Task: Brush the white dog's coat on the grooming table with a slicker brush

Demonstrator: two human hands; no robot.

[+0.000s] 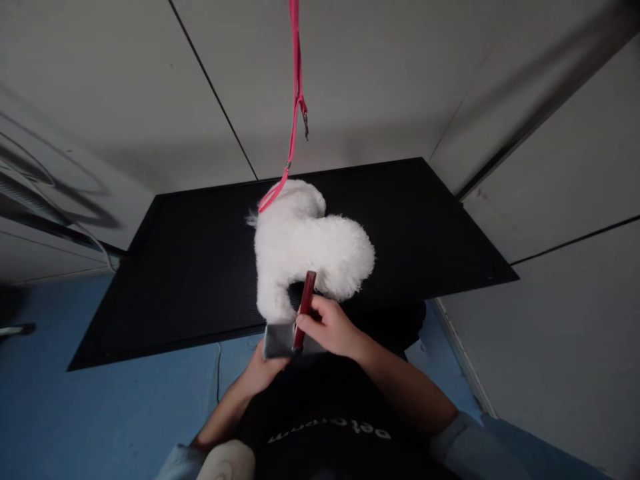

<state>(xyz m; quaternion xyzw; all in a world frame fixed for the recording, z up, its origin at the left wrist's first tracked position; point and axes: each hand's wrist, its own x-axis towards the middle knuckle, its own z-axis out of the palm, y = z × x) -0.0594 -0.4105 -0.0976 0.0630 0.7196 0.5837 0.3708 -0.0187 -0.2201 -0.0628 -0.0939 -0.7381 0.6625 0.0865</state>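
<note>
A fluffy white dog (300,247) is on the black grooming table (190,280), with a pink grooming loop (273,195) round its neck end. My right hand (330,325) is closed round the dark red handle of a slicker brush (306,300). The brush's flat grey head lies over the lower end of the dog's near leg (274,300), at the table's front edge. Just below, my left hand (265,368) is curled at the foot of that leg, its fingertips largely hidden behind the brush head.
A pink strap (294,80) with a metal clip hangs from above to the loop. Pale wall panels (375,73) stand behind the table, and another panel (560,333) at the right. A grey hose (30,193) and cables are at left, above blue floor (125,413).
</note>
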